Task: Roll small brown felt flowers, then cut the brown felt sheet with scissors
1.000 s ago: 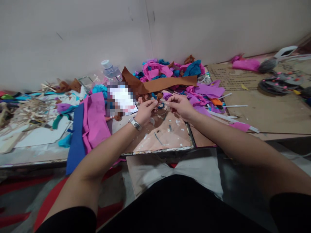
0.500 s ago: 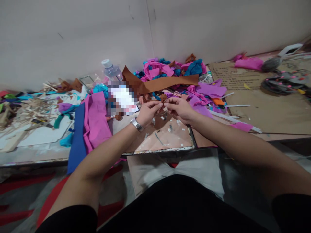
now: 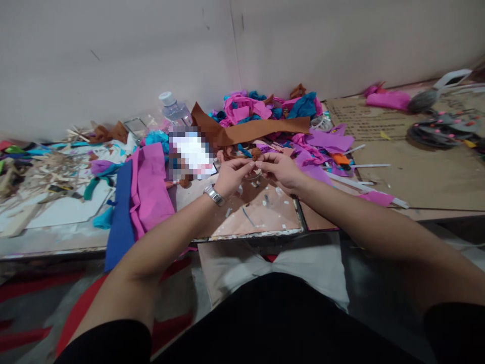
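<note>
My left hand [image 3: 235,174] and my right hand [image 3: 279,169] meet over the table, thumbs and forefingers pinched close together. Between the fingertips is a small brown crumpled paper piece [image 3: 256,153], its lower end covered by my fingers. Both hands are closed on it. Just behind them lie a twisted blue paper scrap [image 3: 243,150] and a long brown paper strip [image 3: 269,129]. A phone [image 3: 195,154] with a lit, blurred screen rests to the left of my left hand. Under the hands, something round and clear is partly hidden.
Pink paper [image 3: 151,177] and a blue sheet [image 3: 123,212] hang over the table's front edge. A clear bottle [image 3: 178,114] stands behind the phone. Wood slivers and pliers [image 3: 62,191] lie left; white sticks [image 3: 369,165] and cardboard [image 3: 420,182] lie right. Colourful paper scraps [image 3: 246,108] are heaped behind.
</note>
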`<state>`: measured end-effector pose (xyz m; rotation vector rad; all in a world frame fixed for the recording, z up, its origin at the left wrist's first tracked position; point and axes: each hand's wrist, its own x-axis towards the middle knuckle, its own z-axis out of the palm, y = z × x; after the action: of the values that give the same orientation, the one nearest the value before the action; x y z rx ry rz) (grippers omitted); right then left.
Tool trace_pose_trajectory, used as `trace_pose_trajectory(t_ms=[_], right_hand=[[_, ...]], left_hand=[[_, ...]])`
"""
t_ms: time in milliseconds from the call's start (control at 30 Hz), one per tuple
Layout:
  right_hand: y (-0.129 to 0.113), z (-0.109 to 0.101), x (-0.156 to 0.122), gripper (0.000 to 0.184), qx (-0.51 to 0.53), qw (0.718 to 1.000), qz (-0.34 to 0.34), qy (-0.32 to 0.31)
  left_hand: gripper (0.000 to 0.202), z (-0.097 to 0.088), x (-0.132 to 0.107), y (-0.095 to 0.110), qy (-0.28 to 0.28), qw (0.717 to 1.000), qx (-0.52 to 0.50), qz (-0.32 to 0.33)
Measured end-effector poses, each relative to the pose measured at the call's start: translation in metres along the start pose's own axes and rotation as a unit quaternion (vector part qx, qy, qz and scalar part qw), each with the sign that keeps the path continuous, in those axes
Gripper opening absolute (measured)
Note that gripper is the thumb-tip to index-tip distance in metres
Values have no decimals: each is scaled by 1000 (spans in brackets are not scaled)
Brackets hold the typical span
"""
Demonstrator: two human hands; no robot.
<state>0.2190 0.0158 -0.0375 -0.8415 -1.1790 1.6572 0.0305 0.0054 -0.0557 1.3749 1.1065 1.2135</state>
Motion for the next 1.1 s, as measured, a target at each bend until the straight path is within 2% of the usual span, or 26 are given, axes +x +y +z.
trace_pose_trajectory(t_ms=[133, 367, 433, 600, 733, 800, 967, 1100], right_hand=[[-1, 1, -1, 50, -13, 1000, -3, 14], [3, -1, 2, 48, -41, 999, -15, 28], [3, -1, 2, 47, -49, 998, -19, 29], [1, -2, 1, 44, -51, 998, -28, 20], [2, -3, 2, 44, -31, 999, -36, 16], [4, -3, 2, 49, -12, 999, -39, 23], [7, -3, 2, 86, 6, 998, -63, 28], [7, -3, 0, 90, -21, 997, -76, 7]], left_hand=[[43, 0, -4, 7, 1, 994, 92, 56], [29, 1, -11, 20, 23, 962, 222, 156], [29, 0, -11, 19, 20, 962, 222, 159], [28, -4, -5, 12, 4, 978, 171, 119], [29, -6, -2, 11, 15, 981, 159, 109], [29, -5, -3, 13, 24, 978, 174, 115], [29, 0, -9, 17, 18, 954, 252, 159], [37, 2, -12, 18, -15, 951, 258, 169]])
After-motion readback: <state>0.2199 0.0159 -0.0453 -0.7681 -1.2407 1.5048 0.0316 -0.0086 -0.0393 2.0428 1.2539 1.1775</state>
